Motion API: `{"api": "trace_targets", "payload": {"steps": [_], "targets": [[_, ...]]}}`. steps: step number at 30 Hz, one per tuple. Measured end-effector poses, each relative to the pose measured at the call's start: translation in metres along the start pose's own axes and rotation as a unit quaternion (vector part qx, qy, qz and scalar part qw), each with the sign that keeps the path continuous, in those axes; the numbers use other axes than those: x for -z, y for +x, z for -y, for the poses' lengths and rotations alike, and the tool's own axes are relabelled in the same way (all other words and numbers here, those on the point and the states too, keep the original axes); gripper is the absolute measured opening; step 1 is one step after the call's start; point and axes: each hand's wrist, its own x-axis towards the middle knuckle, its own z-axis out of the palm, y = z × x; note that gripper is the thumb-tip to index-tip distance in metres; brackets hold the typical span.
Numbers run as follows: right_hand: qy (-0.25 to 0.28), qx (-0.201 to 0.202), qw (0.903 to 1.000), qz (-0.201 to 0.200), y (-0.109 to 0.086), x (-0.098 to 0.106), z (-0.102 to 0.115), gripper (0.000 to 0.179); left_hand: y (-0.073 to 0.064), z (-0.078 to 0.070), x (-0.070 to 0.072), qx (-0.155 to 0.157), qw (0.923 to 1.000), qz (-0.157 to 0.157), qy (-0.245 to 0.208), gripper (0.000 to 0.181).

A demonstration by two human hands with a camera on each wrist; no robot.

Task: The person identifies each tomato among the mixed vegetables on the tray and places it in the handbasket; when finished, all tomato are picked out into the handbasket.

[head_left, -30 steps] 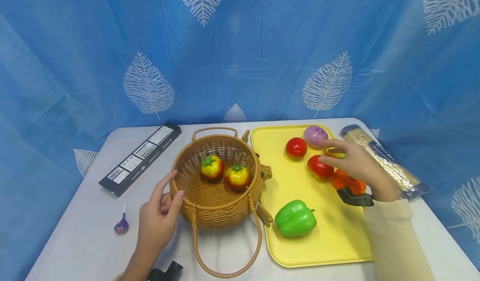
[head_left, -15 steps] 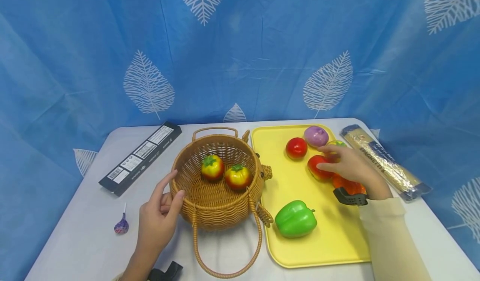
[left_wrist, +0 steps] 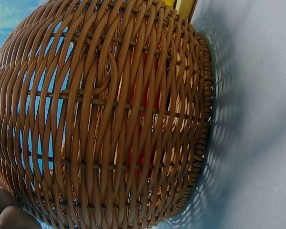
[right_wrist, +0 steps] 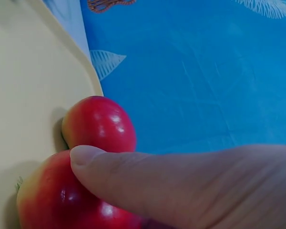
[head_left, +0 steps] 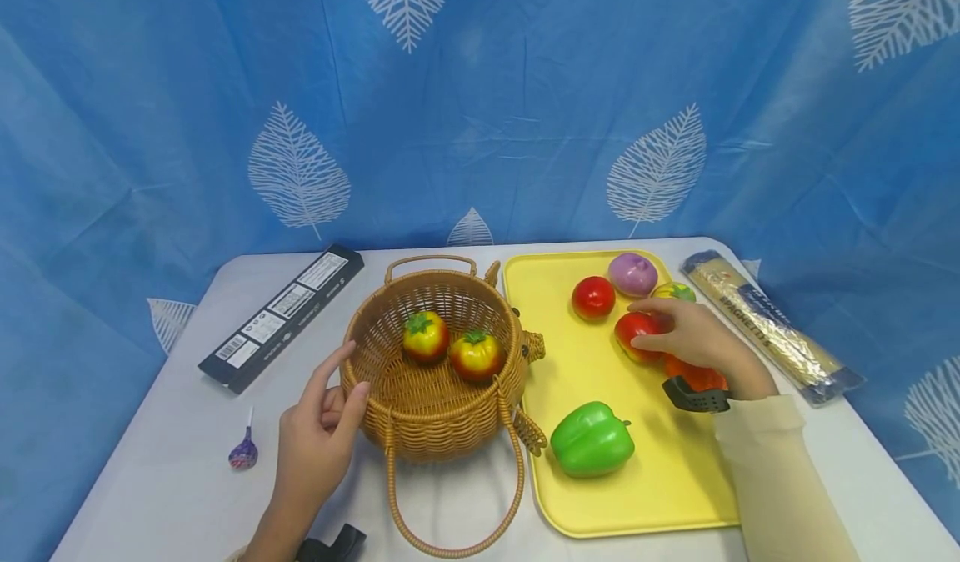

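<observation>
A round wicker basket (head_left: 427,429) with a looped handle holds two yellow-and-red toy tomatoes (head_left: 425,336) with green leaves. My left hand (head_left: 318,429) touches its left rim with index finger and thumb spread along it; the other fingers are bent. In the left wrist view the woven wall (left_wrist: 100,119) fills most of the picture, with a bit of the hand (left_wrist: 9,210) at lower left. On the yellow tray (head_left: 558,378), my right hand (head_left: 690,333) grips a red toy tomato (head_left: 636,330). Its thumb (right_wrist: 119,176) presses the tomato's side in the right wrist view; the far fingers are hidden.
The tray also bears another red tomato (head_left: 593,298), a purple onion (head_left: 633,274), a green bell pepper (head_left: 592,439), an orange vegetable (head_left: 697,373) and a partly covered yellow-green one (head_left: 674,291). Around lie a spaghetti pack (head_left: 772,324), a black box (head_left: 283,316) and a lollipop (head_left: 243,449).
My right hand has come down and slightly left onto the red tomato, its fingers closing around it. The left hand and basket have stayed in place.
</observation>
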Motion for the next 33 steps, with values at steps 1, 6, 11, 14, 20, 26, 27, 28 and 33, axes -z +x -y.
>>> {"api": "trace_targets", "payload": {"steps": [1, 6, 11, 14, 20, 26, 27, 28, 33], "targets": [[0.0, 0.002, 1.0, -0.001, 0.0, -0.001, 0.0, 0.059, 0.0, 0.0, 0.0, -0.002, 1.0, -0.001, 0.0, 0.056], [-0.005, 0.019, 0.9998, -0.01, 0.002, -0.005, 0.001, 0.055, 0.0, 0.001, -0.001, -0.003, 1.0, -0.001, 0.0, 0.056], [-0.009, 0.02, 0.9996, -0.017, 0.003, -0.004, -0.001, 0.055, -0.001, 0.0, 0.0, 0.001, 1.0, 0.0, 0.0, 0.056], [-0.007, 0.028, 0.9993, -0.024, 0.003, -0.002, -0.001, 0.055, -0.001, 0.0, -0.001, -0.001, 1.0, -0.001, -0.001, 0.056], [0.017, 0.041, 0.9986, -0.029, -0.001, 0.005, 0.004, 0.055, 0.0, 0.0, -0.001, -0.009, 1.0, -0.003, -0.002, 0.055], [0.042, 0.055, 0.997, -0.036, -0.007, 0.013, 0.014, 0.057, 0.0, -0.003, 0.0, 0.013, 0.9999, 0.006, 0.0, 0.054], [0.048, 0.053, 0.9968, -0.035, -0.008, 0.014, 0.016, 0.057, 0.001, -0.004, 0.001, 0.016, 0.9998, 0.007, 0.0, 0.053], [0.053, 0.051, 0.9967, -0.035, -0.009, 0.015, 0.018, 0.058, 0.001, -0.004, 0.001, 0.017, 0.9998, 0.007, 0.0, 0.053], [0.08, 0.042, 0.9955, -0.028, -0.011, 0.016, 0.026, 0.06, 0.0, -0.003, 0.0, 0.011, 0.9999, 0.004, -0.002, 0.054]]}}
